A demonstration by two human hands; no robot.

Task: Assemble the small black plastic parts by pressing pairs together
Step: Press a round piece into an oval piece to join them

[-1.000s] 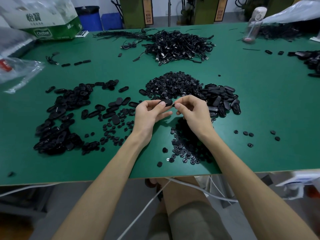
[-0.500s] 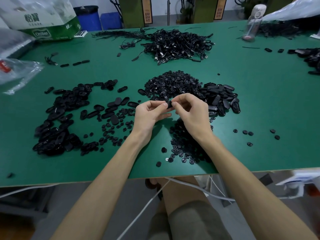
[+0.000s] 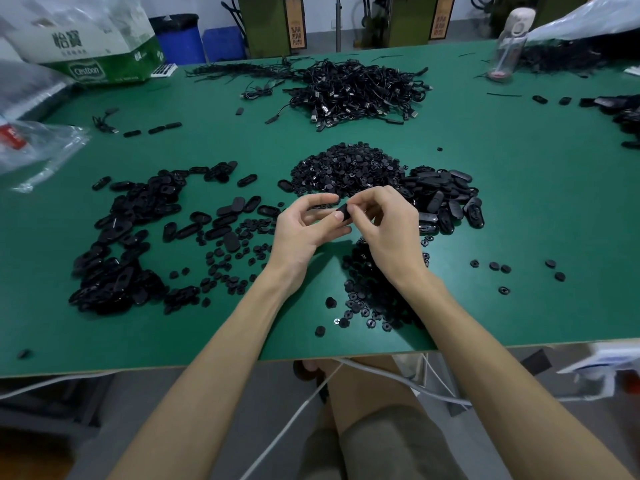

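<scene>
While my hands are meeting above the green table (image 3: pixel 519 209), I am pinching a small black part (image 3: pixel 343 212) between them. My left hand (image 3: pixel 304 233) is gripping it with thumb and forefinger, and my right hand (image 3: pixel 388 233) is curling its fingertips round the other end. The part is hanging in the air, clear of the table; I cannot tell whether it is one piece or two. Just beyond the part a heap of rounds (image 3: pixel 346 168) is lying, touching a heap of ovals (image 3: pixel 446 199) to the part's right. Nearer me than the part, more rounds (image 3: pixel 374 296) are spreading toward the table's edge. Left of the part a mixed pile (image 3: pixel 117 244) is sprawling. Far beyond the part cables (image 3: pixel 356 88) are lying tangled, a box (image 3: pixel 100 53) is sitting beyond-left and a bottle (image 3: pixel 509 46) is standing beyond-right.
</scene>
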